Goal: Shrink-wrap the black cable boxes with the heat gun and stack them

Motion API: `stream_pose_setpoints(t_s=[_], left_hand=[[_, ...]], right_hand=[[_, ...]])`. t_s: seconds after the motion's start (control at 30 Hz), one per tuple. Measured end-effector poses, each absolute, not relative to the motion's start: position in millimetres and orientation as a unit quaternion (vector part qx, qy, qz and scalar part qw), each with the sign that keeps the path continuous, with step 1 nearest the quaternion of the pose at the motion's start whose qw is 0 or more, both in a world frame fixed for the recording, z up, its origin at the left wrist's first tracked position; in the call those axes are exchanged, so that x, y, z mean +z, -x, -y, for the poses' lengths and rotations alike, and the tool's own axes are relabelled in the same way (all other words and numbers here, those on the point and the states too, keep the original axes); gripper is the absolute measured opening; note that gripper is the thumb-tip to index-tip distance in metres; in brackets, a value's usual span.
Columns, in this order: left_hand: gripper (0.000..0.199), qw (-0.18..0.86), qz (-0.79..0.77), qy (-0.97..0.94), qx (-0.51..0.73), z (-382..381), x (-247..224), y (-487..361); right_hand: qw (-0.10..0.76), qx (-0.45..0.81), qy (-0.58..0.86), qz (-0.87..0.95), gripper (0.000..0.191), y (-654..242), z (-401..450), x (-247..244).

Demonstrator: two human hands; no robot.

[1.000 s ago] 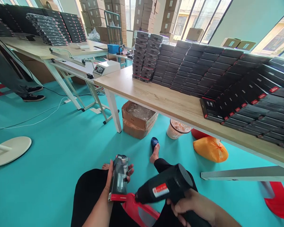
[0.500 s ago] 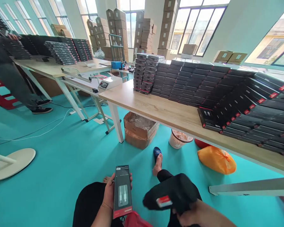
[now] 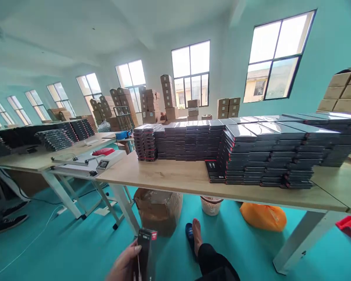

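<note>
My left hand (image 3: 125, 259) grips a narrow black box (image 3: 146, 253) with a red label at its top corner, low in the head view. The thumb presses on the box's side, and the box stands on end, its lower part cut off by the frame's edge. My right hand is outside the picture. Beyond the hand, many stacked black boxes (image 3: 269, 156) stand on the wooden table (image 3: 175, 175). One flat black box (image 3: 213, 171) with a cable picture lies at the foot of the stacks.
Under the table are a carton (image 3: 158, 210), a waste basket (image 3: 211, 207) and an orange bag (image 3: 263, 216). A sealing machine (image 3: 105, 160) stands left of the table. Another person's legs (image 3: 2, 207) show at the far left.
The view has tilted up. The box in my left hand has turned from its front face to a narrow side. My right hand and the dark object it held have left the picture.
</note>
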State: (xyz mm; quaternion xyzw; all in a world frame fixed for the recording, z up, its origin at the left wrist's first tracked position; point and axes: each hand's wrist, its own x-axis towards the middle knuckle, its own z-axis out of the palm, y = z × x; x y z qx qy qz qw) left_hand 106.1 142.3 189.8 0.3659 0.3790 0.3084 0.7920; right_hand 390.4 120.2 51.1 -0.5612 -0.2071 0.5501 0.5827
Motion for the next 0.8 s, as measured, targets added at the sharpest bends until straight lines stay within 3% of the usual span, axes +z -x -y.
stream_pose_setpoints(t_s=[0.1, 0.17, 0.23, 0.3, 0.43, 0.6, 0.7, 0.8], left_hand=[[0.036, 0.640, -0.348, -0.618, 0.295, -155, 278, -145], [0.028, 0.420, -0.278, -0.814, 0.291, -170, 328, -181], [0.026, 0.194, -0.221, -0.889, 0.352, -188, 358, -225], [0.032, 0.095, -0.170, -0.886, 0.422, -209, 363, -273], [0.043, 0.147, -0.160, -0.842, 0.493, -257, 311, -365], [0.072, 0.344, -0.140, -0.887, 0.275, -291, 229, -426], [0.088, 0.421, -0.133, -0.871, 0.215, -292, 215, -432], [0.091, 0.425, -0.156, -0.865, 0.218, -284, 219, -435]], right_hand=[[0.597, 0.536, 0.563, 0.199, 0.030, -400, -155, 28], [0.600, 0.524, 0.572, 0.194, 0.029, -407, -172, 11], [0.599, 0.511, 0.585, 0.193, 0.029, -414, -184, -4], [0.598, 0.496, 0.599, 0.194, 0.028, -418, -193, -16], [0.596, 0.467, 0.621, 0.203, 0.024, -423, -202, -32], [0.601, 0.452, 0.627, 0.204, 0.030, -429, -201, -39], [0.613, 0.458, 0.612, 0.198, 0.030, -426, -202, -34], [0.627, 0.469, 0.592, 0.193, 0.028, -421, -196, -27]])
